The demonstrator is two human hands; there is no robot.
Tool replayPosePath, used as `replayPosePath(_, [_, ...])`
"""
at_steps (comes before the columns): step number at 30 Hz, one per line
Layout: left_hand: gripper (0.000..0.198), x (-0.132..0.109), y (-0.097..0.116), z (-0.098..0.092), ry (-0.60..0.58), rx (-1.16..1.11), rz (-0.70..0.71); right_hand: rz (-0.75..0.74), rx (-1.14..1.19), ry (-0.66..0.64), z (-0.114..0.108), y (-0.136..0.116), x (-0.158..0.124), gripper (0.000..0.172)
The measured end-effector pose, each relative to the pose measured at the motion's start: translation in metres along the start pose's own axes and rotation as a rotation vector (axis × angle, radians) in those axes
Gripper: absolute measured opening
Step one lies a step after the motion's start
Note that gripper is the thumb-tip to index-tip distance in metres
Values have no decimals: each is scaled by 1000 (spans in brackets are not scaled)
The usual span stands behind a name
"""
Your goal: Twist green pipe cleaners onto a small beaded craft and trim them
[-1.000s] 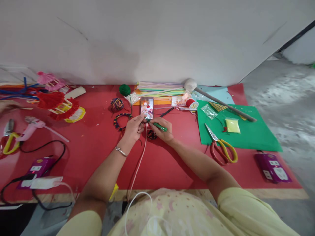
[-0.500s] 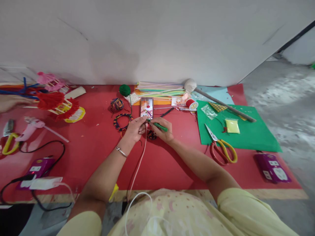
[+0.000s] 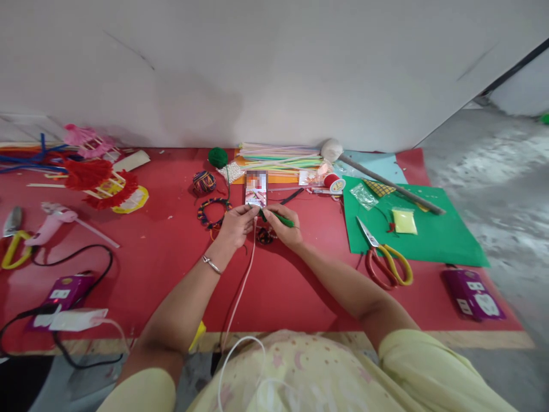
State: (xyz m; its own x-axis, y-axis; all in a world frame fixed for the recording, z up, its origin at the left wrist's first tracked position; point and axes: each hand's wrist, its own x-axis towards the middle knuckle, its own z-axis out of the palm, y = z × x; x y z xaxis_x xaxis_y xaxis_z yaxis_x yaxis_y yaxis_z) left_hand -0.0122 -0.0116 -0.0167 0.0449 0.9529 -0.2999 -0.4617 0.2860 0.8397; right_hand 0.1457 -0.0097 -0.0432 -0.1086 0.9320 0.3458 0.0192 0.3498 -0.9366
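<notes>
My right hand (image 3: 285, 228) is closed around a green crochet hook (image 3: 283, 220), whose handle points to the right across my fingers. Thumb and fingers of my left hand (image 3: 237, 227) pinch a small bit of green yarn (image 3: 249, 205) close to the hook's tip; its exact shape is too small to make out. Just behind both hands stands a phone (image 3: 256, 190) with a lit screen, its pale cable (image 3: 245, 274) running down between my arms. A dark beaded or braided coil (image 3: 265, 235) lies beneath my hands, partly hidden. A green yarn ball (image 3: 217, 156) sits behind, its strand trailing forward.
Left of my hands are a multicoloured yarn ball (image 3: 203, 182) and a braided ring (image 3: 213, 212). Scissors (image 3: 384, 257) and a green sheet (image 3: 433, 229) lie right. A pink glue gun (image 3: 51, 222), a purple power strip (image 3: 64, 294) and red-fringed paper craft (image 3: 100, 183) occupy the left.
Another person's hand at the far left has gone out of view. The phone's picture differs. My hands stay nearly in place, with the crochet hook slightly shifted to the right.
</notes>
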Motion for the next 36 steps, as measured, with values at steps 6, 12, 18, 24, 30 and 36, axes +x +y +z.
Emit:
replayPosePath(6, [37,0,1,0,-6,14,-17,-11,-37,18,0,0,2,32])
replayPosePath(12, [38,-2,5,0,-35,-41,-17,-1,-49,36,0,2,2,30])
replayPosePath(18, [44,-3,4,1,-88,-9,17,-95,-65,25,-1,0,3,25])
replayPosePath(24, [54,-1,-1,1,-17,64,78,-121,-93,20,-1,-2,4,24])
replayPosePath(30, [43,-1,-3,1,25,269,258,-137,-77,11,-1,-1,5,21])
replayPosePath(36, [42,4,-9,-3,86,395,361,-128,-95,11,0,0,4,24])
